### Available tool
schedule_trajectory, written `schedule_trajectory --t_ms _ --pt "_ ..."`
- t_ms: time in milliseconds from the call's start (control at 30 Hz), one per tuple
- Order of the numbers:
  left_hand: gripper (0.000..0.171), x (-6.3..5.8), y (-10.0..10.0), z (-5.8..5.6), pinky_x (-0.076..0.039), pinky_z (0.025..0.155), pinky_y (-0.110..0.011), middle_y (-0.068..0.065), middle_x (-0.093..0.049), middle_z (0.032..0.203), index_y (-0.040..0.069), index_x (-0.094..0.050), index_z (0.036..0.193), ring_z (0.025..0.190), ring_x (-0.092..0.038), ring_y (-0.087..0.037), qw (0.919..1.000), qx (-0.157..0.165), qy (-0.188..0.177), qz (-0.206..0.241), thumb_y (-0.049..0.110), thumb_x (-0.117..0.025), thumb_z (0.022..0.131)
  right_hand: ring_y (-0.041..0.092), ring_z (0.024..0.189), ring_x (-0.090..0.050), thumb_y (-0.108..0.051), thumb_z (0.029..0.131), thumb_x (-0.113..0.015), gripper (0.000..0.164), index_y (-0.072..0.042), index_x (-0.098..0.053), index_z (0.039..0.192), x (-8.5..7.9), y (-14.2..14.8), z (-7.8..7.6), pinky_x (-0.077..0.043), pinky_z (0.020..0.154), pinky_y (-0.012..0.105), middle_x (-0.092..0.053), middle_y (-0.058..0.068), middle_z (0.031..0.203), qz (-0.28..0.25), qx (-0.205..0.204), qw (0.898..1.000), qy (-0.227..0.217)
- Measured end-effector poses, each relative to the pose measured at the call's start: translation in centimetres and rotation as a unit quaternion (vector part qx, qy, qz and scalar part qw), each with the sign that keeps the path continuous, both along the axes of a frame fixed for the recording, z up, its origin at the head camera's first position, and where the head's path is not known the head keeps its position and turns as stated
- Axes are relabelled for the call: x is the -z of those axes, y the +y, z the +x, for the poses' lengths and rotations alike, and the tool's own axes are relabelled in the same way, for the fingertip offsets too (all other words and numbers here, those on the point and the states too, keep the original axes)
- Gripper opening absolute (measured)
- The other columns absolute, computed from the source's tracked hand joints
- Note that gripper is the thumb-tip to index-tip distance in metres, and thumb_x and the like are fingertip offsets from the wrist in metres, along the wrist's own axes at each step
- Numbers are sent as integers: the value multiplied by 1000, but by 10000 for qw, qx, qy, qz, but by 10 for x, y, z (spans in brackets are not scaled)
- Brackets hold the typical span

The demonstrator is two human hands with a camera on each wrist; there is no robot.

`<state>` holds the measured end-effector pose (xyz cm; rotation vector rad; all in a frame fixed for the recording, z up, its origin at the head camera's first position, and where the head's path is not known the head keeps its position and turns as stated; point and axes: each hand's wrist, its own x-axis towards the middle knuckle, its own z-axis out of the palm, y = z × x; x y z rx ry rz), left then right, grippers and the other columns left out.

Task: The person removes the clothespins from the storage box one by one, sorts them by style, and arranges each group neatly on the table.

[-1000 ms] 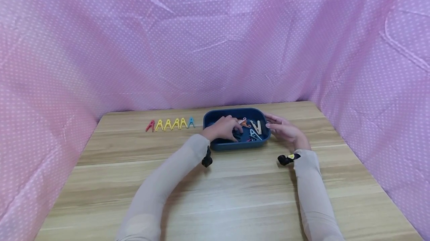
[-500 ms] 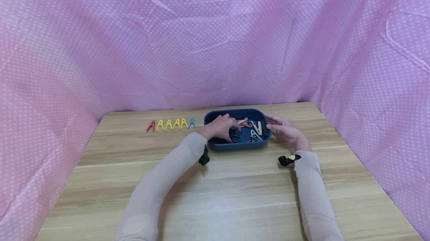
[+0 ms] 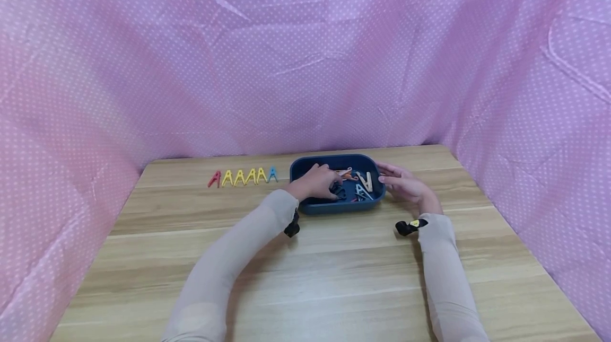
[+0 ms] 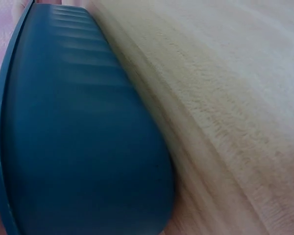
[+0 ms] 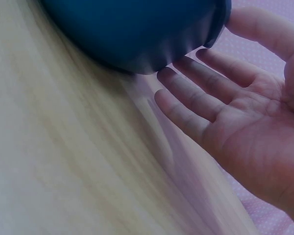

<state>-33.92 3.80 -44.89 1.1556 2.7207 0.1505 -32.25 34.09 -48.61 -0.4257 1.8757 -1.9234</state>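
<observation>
A dark blue box (image 3: 341, 208) holds several clothespins, among them beige ones (image 3: 366, 181), pale blue ones (image 3: 361, 192), orange and pink ones (image 3: 348, 174) and dark ones (image 3: 340, 191). Inside its left half is my left hand (image 3: 314, 182), thumb and fingers spread apart close by the dark clothespins; its fingertips are partly hidden. The left wrist view shows just the outer wall of the box (image 4: 83, 132). My right hand (image 3: 404, 184) is at the box's right end, palm toward it. In the right wrist view its fingers (image 5: 186, 95) are straight, with the tips at the wall and the thumb at the rim.
Left of the box a row of A-shaped clothespins stretches across the wooden table (image 3: 305, 278): a red one (image 3: 214, 178), several yellow ones (image 3: 239, 177) and a blue one (image 3: 272, 174). Pink dotted cloth (image 3: 305, 66) hangs behind the table and along its sides.
My left hand shifted slightly left inside the box, then back right over the dark clothespins. My right hand stays at the box's right end. The clothespin row is unchanged.
</observation>
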Motion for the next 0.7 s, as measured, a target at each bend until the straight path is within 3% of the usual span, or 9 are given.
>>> schedule_trajectory --t_ms 233,467,700 --pt "46 2 -2 -9 -41 92 -38 5 -69 107 27 -69 131 102 -52 -17 9998 -43 165 -141 37 -80 87 -1 131 -51 1 103 -47 67 6 -13 160 -1 1 -1 -42 106 16 -9 27 168 -46 -97 9999 -46" --pt "34 5 -8 -15 -40 93 -40 4 -65 102 28 -73 121 101 -51 -18 10000 -50 70 -46 33 -80 88 -1 131 -51 2 103 -47 67 7 -12 160 0 1 -2 -42 106 15 -9 28 168 -120 -78 9999 -53" --pt "28 5 -7 -13 -41 96 -41 3 -64 108 26 -75 112 105 -52 -18 9999 20 105 -6 38 -81 86 1 130 -52 2 103 -46 66 7 -12 160 0 0 0 -43 107 17 -16 27 165 -147 -10 9999 -82"
